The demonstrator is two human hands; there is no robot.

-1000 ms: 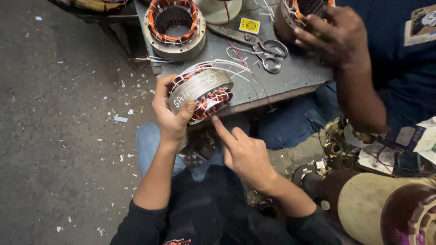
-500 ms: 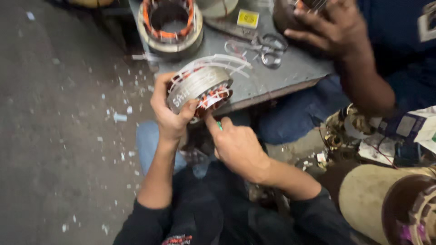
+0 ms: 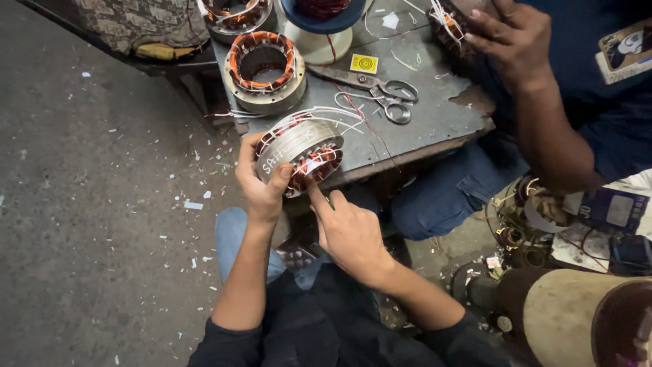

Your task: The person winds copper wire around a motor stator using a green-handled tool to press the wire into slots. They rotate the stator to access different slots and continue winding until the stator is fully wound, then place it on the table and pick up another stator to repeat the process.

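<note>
- The left hand (image 3: 261, 183) holds a round metal motor ring (image 3: 299, 151) with copper wire (image 3: 319, 162) wound inside it. The fingers are wrapped tight around its side.
- The ring is up in the air, just in front of the grey bench (image 3: 435, 115), tipped a little.
- The right hand (image 3: 350, 234) is loosely curled and grips nothing. Its pointing finger touches the wire on the near face.
- The ring looks heavy and hard, so the smooth metal side is the best place to hold.
- The thin wires look easy to bend or snap. They need soft touches.
- Scissors (image 3: 380, 92) and another ring (image 3: 263, 68) lie on the bench. Another person's hand (image 3: 513, 37) works nearby.
</note>
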